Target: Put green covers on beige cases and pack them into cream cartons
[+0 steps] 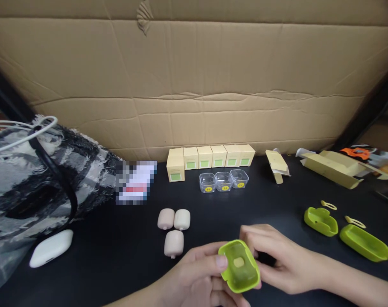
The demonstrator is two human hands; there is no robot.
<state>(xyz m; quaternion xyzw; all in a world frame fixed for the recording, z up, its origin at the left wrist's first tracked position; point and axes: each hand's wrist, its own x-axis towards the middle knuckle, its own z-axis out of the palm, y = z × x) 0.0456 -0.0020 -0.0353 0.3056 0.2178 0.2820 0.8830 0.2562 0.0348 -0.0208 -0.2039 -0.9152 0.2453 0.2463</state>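
My left hand (202, 270) holds a green case cover (245, 277), its thumb over the near-left rim and its fingers underneath. The cover's hollow side faces up, with a pale yellow spot inside. Against the cover's right side is my right hand (277, 258), its fingers bent in; their tips are hidden behind the cover. To the left lie a pink rounded case (166, 218), a cream one (182, 219) and another pink one (173, 243). Two more green covers (322, 221) (366, 244) rest at the right, beside two yellow loops (328, 205) (355, 222).
Several small yellow boxes (205, 157) line the back, behind three clear cups (224, 182). Opened cartons (278, 165) (331, 168) lie at the back right. On the left are a white case (52, 248), a plaid cloth (81, 166) and a white cable (46, 123).
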